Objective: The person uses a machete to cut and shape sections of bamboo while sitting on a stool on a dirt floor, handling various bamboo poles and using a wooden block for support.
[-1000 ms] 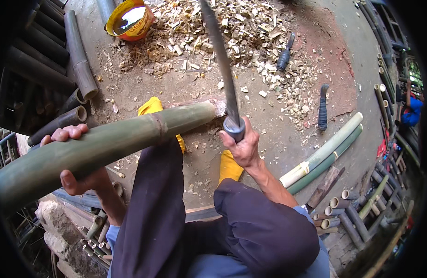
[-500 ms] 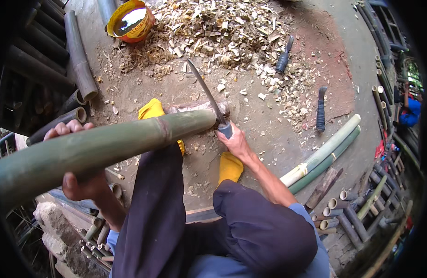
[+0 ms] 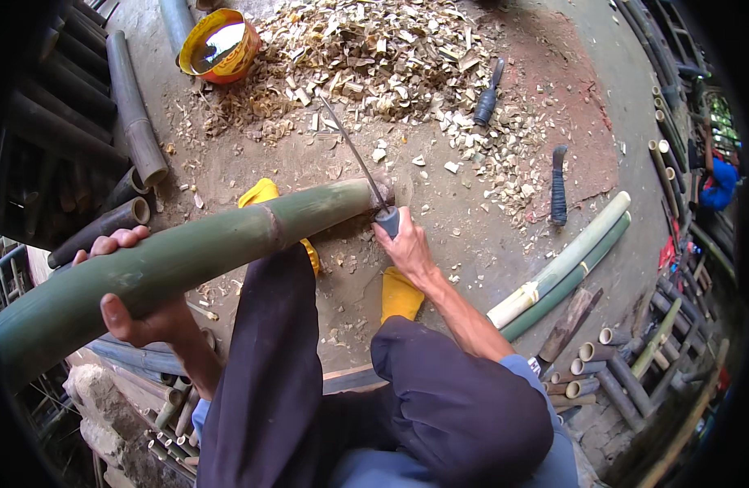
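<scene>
A thick green bamboo pole (image 3: 179,248) slants across in front of me, its far end at the middle of the view. My left hand (image 3: 139,317) is wrapped round the pole from beneath, thumb on the near side and fingertips showing over the far side. In my right hand (image 3: 407,248) is a long knife (image 3: 354,154), gripped by its dark handle. Its thin blade points up and left, crossing just at the pole's pale far end; whether it touches the bamboo I cannot tell. The pole's end hides part of a block on the ground.
A heap of wood chips (image 3: 374,57) lies ahead, beside a yellow-red bucket (image 3: 220,46) with liquid. Two dark-handled tools, one a knife (image 3: 559,187), lie to the right. Split bamboo lengths (image 3: 561,260) rest near my right arm. Dark bamboo poles (image 3: 136,110) lie left. A person in blue (image 3: 719,185) is far right.
The pole's far end has risen slightly, and the knife's blade has turned to show its thin edge. My right hand has shifted slightly up and left, still gripping the handle.
</scene>
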Action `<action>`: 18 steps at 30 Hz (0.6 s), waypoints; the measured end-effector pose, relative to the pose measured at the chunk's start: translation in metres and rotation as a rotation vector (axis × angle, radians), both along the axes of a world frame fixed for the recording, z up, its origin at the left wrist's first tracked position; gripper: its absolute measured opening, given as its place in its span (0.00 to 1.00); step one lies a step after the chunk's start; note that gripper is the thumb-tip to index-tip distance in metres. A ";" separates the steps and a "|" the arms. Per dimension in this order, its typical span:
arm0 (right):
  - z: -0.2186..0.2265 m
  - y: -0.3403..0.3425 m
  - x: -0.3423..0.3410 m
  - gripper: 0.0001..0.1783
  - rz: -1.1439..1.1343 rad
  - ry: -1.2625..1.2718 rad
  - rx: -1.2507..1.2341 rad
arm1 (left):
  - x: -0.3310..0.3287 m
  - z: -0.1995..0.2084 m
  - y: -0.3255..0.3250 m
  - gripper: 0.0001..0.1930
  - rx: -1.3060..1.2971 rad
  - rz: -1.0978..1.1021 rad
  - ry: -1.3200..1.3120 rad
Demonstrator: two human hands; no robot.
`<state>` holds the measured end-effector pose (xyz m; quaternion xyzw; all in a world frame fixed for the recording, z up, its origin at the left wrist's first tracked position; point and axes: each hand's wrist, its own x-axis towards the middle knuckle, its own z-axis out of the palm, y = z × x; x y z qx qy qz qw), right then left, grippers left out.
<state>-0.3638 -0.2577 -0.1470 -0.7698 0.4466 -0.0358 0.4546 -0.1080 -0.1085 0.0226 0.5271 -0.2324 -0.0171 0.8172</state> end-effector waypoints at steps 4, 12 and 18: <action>0.036 0.005 0.006 0.20 -0.076 -0.212 0.132 | 0.003 0.003 0.009 0.33 0.007 -0.038 -0.033; -0.006 -0.008 -0.004 0.20 0.008 -0.005 0.094 | 0.015 0.000 0.011 0.36 -0.095 -0.325 -0.050; 0.050 -0.003 0.004 0.18 -0.075 -0.404 0.034 | 0.031 -0.001 0.028 0.40 -0.004 -0.451 -0.142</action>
